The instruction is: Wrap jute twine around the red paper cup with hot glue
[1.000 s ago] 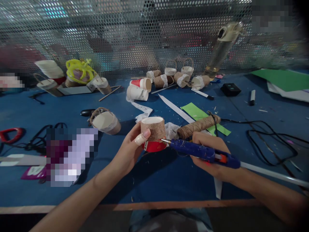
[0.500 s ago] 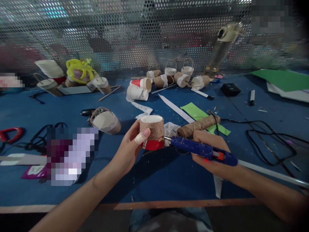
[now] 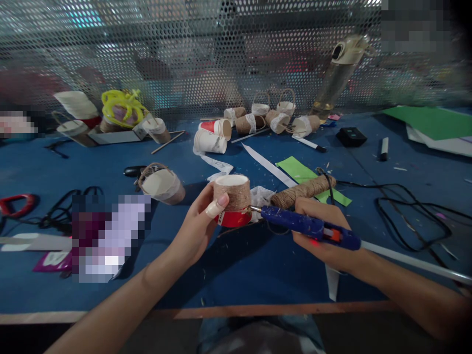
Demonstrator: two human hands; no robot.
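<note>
My left hand [image 3: 199, 228] grips a red paper cup [image 3: 233, 200] held upside down, its upper part wound with brown twine. A plaster wraps the thumb that presses on the twine. My right hand [image 3: 324, 233] is closed round a blue hot glue gun [image 3: 306, 225]. Its metal tip touches the cup's side where the twine meets the bare red band. A spool of brown twine [image 3: 304, 191] lies just behind the gun on the blue table [image 3: 236, 275].
A twine-wrapped cup with a handle [image 3: 161, 183] lies to the left. Several more wrapped cups [image 3: 273, 119] sit at the back by a perforated metal screen, near a bottle [image 3: 337, 73]. Green paper [image 3: 308, 178], black cables [image 3: 409, 211] and red scissors [image 3: 16, 204] also lie about.
The cup and the glue gun have risen slightly and drifted a little away from me. The gun's tip stays against the cup's side.
</note>
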